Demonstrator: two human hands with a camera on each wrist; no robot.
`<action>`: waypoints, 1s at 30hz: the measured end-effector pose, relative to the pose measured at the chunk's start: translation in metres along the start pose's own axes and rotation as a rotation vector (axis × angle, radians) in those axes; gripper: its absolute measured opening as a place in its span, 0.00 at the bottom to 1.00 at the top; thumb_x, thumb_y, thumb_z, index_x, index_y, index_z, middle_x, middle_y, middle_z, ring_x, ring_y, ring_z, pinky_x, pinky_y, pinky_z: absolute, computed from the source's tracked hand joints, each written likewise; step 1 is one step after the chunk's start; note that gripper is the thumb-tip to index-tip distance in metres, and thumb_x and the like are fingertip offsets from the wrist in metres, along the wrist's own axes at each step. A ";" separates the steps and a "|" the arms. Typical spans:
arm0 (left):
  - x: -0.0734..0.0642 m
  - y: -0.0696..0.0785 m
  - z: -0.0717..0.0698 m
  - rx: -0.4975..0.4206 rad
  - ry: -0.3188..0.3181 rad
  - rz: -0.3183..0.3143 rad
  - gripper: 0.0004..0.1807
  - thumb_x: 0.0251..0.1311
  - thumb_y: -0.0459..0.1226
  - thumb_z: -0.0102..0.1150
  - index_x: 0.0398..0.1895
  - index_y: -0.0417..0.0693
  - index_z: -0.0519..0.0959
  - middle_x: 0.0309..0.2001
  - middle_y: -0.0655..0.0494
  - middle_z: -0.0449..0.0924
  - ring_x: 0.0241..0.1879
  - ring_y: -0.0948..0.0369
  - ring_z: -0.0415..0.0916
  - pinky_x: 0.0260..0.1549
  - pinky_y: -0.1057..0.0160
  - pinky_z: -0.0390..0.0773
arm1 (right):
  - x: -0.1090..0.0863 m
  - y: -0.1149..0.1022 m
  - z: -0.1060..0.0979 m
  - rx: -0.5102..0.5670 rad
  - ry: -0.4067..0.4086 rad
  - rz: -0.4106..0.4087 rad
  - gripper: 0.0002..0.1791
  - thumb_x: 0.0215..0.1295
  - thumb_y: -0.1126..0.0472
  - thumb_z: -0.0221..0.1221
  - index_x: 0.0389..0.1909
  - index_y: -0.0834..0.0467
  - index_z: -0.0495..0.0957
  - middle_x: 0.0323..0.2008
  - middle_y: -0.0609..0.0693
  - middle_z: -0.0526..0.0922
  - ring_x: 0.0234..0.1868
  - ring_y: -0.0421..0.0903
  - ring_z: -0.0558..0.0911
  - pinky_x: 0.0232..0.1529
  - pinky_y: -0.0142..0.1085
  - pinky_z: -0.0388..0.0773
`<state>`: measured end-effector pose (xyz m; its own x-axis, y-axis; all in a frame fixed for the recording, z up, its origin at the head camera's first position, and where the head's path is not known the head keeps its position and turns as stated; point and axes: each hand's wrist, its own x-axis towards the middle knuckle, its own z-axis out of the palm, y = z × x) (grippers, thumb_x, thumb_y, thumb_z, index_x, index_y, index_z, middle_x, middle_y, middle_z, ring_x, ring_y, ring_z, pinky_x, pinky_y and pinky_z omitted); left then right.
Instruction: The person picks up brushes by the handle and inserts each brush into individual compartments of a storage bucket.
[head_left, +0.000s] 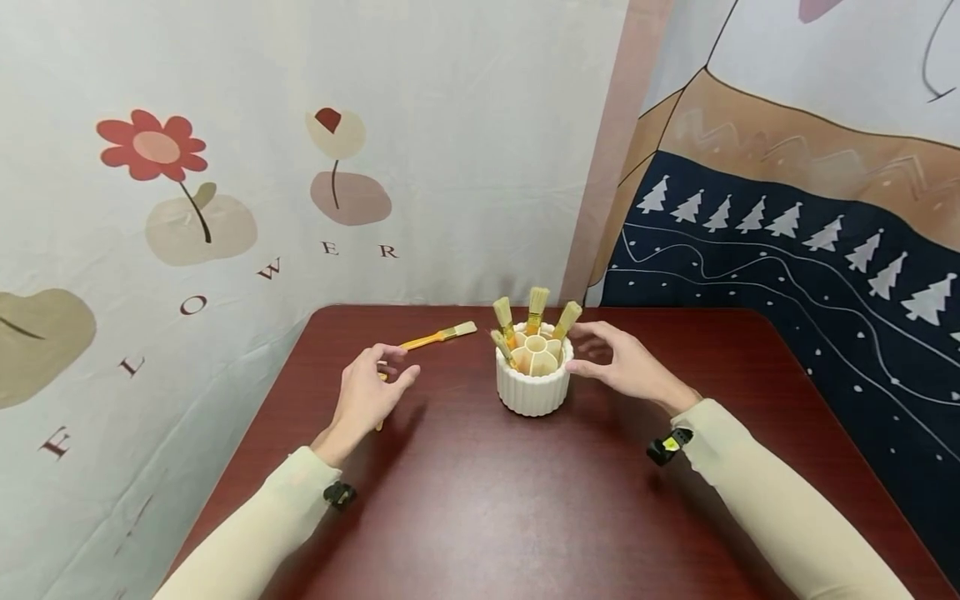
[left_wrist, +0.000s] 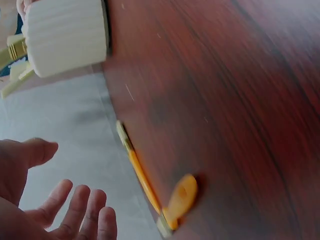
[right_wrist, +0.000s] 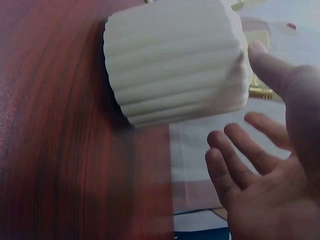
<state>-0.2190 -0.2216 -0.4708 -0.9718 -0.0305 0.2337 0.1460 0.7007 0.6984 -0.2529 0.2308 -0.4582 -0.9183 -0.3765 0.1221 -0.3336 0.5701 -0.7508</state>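
A white ribbed brush holder with a sectioned top stands on the table, several paintbrushes upright in it, bristles up. At its right side is my right hand, fingers spread and the thumb tip right at the rim; in the right wrist view the fingers are apart from the ribbed wall. My left hand hovers over the left of the table, fingers loosely bent with nothing between them. Beyond its fingertips lies an orange-handled paintbrush. A second paintbrush, mostly hidden by this hand in the head view, lies across the first one's handle end.
The dark red wooden table carries the holder near its back edge. Behind hangs a pale curtain printed with flowers and letters. A dark blue printed cloth with white trees hangs at the right.
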 end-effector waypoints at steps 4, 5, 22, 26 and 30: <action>0.002 -0.012 -0.006 0.054 -0.036 0.009 0.23 0.74 0.44 0.81 0.66 0.45 0.88 0.64 0.38 0.90 0.60 0.40 0.92 0.61 0.37 0.91 | 0.005 0.008 -0.002 0.041 -0.053 -0.002 0.40 0.77 0.46 0.78 0.83 0.54 0.76 0.75 0.57 0.85 0.72 0.60 0.88 0.74 0.62 0.87; 0.003 -0.015 -0.007 0.066 -0.044 0.012 0.23 0.74 0.44 0.81 0.66 0.45 0.88 0.65 0.39 0.90 0.60 0.40 0.92 0.62 0.37 0.91 | 0.006 0.009 -0.002 0.058 -0.063 0.000 0.40 0.78 0.46 0.78 0.83 0.54 0.76 0.75 0.57 0.86 0.72 0.59 0.88 0.74 0.62 0.87; 0.011 -0.066 -0.021 0.197 -0.175 -0.008 0.25 0.68 0.41 0.87 0.64 0.39 0.92 0.57 0.36 0.88 0.50 0.45 0.91 0.55 0.42 0.93 | 0.011 0.014 -0.002 0.124 -0.115 -0.003 0.37 0.79 0.50 0.77 0.82 0.55 0.76 0.73 0.58 0.87 0.73 0.59 0.87 0.74 0.61 0.88; 0.012 -0.071 -0.024 0.189 -0.197 -0.005 0.24 0.67 0.40 0.87 0.62 0.39 0.93 0.54 0.38 0.89 0.47 0.48 0.92 0.48 0.51 0.94 | 0.013 0.014 -0.001 0.126 -0.107 -0.010 0.36 0.79 0.52 0.77 0.82 0.56 0.77 0.71 0.59 0.88 0.71 0.59 0.88 0.74 0.60 0.87; 0.014 -0.076 -0.028 0.174 -0.218 -0.013 0.23 0.68 0.40 0.87 0.63 0.41 0.93 0.54 0.39 0.89 0.46 0.50 0.92 0.42 0.63 0.89 | 0.013 0.014 0.000 0.134 -0.103 -0.001 0.36 0.80 0.53 0.76 0.82 0.57 0.76 0.71 0.60 0.88 0.71 0.59 0.88 0.74 0.60 0.88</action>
<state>-0.2387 -0.2953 -0.5012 -0.9930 0.1006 0.0615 0.1177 0.8138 0.5691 -0.2693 0.2342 -0.4668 -0.8889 -0.4541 0.0607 -0.2967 0.4696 -0.8316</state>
